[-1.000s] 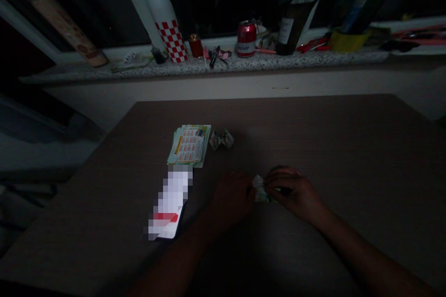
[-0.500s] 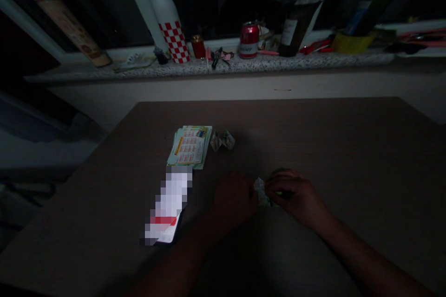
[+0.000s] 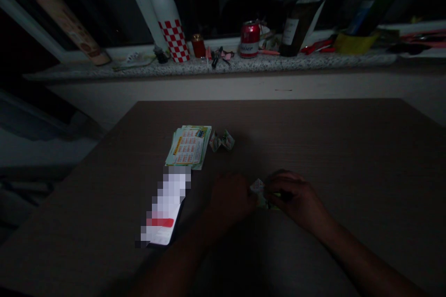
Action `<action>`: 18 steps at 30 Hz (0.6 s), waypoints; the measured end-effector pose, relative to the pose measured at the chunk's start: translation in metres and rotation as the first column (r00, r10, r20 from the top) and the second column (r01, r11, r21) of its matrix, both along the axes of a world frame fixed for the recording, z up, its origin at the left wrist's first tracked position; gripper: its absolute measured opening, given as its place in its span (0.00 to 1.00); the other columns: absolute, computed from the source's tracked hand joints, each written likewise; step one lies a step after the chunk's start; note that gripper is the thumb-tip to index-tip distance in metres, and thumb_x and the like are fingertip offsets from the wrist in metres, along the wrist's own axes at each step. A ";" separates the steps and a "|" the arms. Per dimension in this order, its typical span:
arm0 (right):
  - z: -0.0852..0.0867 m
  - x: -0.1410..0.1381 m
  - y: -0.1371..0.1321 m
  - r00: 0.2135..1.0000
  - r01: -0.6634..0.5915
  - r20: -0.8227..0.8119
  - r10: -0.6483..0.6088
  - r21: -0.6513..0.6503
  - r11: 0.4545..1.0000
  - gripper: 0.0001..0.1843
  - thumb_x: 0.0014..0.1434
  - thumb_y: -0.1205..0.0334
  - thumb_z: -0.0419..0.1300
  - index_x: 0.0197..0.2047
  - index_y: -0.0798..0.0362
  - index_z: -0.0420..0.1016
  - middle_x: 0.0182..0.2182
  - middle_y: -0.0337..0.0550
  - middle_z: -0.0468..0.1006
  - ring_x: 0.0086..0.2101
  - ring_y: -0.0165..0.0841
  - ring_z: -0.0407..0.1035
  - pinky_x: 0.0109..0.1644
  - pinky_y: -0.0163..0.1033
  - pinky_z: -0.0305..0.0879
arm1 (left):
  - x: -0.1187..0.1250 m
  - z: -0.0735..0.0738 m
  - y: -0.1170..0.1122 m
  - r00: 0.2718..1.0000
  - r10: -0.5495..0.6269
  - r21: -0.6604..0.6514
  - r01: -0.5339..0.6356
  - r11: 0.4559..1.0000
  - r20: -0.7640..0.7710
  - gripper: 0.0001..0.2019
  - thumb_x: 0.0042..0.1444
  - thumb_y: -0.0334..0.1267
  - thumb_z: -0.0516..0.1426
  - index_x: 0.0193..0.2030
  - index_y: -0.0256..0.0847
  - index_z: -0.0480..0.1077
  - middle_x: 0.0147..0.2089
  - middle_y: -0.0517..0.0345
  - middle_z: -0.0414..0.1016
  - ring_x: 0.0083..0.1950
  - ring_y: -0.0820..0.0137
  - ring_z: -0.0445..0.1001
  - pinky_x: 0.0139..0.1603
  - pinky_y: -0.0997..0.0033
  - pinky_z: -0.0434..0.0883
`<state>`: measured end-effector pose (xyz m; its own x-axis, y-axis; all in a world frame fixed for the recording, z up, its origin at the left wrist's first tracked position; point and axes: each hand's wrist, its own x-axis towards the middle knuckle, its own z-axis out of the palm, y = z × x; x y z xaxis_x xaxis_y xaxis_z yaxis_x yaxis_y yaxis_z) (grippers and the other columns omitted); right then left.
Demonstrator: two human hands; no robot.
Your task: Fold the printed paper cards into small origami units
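Note:
A small folded piece of printed paper lies on the dim brown table, pinched between both of my hands. My left hand is closed against its left side. My right hand covers its right side with curled fingers. Further back lies a finished folded paper shape, apart from both hands. Left of it sits a stack of printed paper sheets.
A lit phone lies left of my left forearm. On the stone window sill behind the table stand a white bottle with red checks, a red can, a dark wine bottle, a small red jar and clutter.
My hands and the paper have stayed almost still, with the fingers working slightly on the fold. The view has shifted a little.

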<state>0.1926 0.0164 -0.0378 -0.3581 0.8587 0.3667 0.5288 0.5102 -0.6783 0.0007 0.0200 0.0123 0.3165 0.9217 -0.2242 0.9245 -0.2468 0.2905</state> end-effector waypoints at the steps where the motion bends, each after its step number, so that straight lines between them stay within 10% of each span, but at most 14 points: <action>1: 0.000 0.000 0.000 1.000 0.004 0.000 -0.004 -0.004 1.000 0.04 0.52 0.68 0.66 0.31 0.48 0.78 0.32 0.42 0.81 0.36 0.38 0.74 0.42 0.46 0.70 | -0.001 0.000 0.000 1.000 0.008 -0.001 -0.008 1.000 -0.002 0.12 0.54 0.44 0.56 0.33 0.38 0.76 0.37 0.47 0.79 0.41 0.57 0.76 0.44 0.57 0.67; 18: -0.004 -0.004 -0.004 0.988 0.128 0.082 -0.129 0.027 0.991 0.10 0.45 0.65 0.71 0.32 0.46 0.77 0.34 0.41 0.81 0.38 0.43 0.74 0.44 0.53 0.66 | -0.003 0.001 0.004 0.998 0.066 -0.039 -0.067 0.997 -0.024 0.13 0.52 0.46 0.57 0.31 0.39 0.76 0.36 0.48 0.79 0.39 0.57 0.76 0.43 0.57 0.67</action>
